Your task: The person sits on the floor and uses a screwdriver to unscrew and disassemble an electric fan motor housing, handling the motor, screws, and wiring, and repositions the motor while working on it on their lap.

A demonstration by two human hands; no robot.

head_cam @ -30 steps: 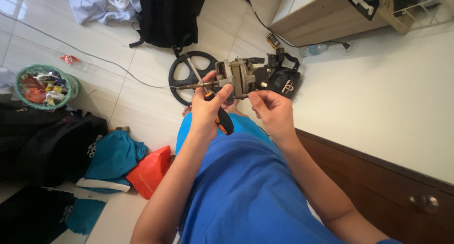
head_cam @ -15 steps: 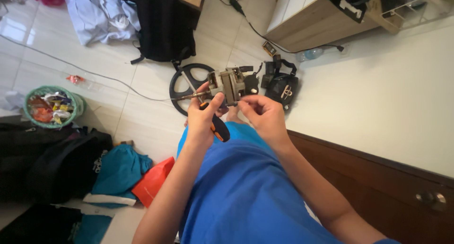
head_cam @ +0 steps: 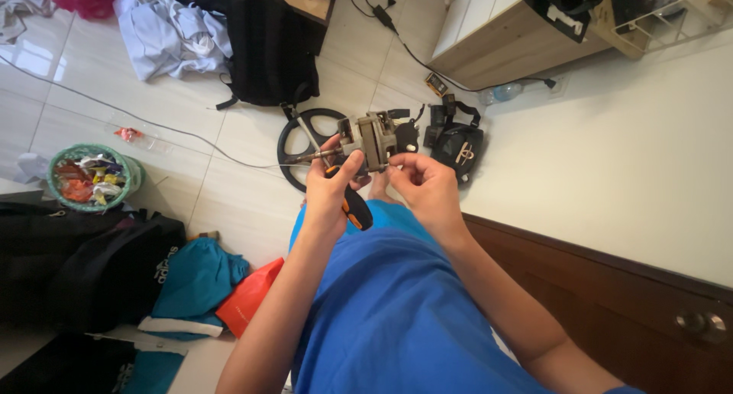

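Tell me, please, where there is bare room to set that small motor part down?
The white countertop right of the right hand lies bare up to the wire rack. Floor tiles between the green basket and black ring are open. Bags crowd the lower left.

A small grey metal mechanical part (head_cam: 372, 140), blocky with a slotted frame and a dark piece on its right side, is held in the air in front of the person's chest, above the tiled floor. A thin metal shaft sticks out from its left side, pointing left. Below it, a screwdriver (head_cam: 353, 203) with an orange and black handle hangs slanted down to the right, its handle end lowest. The part sits upright, its broad face turned toward the viewer.
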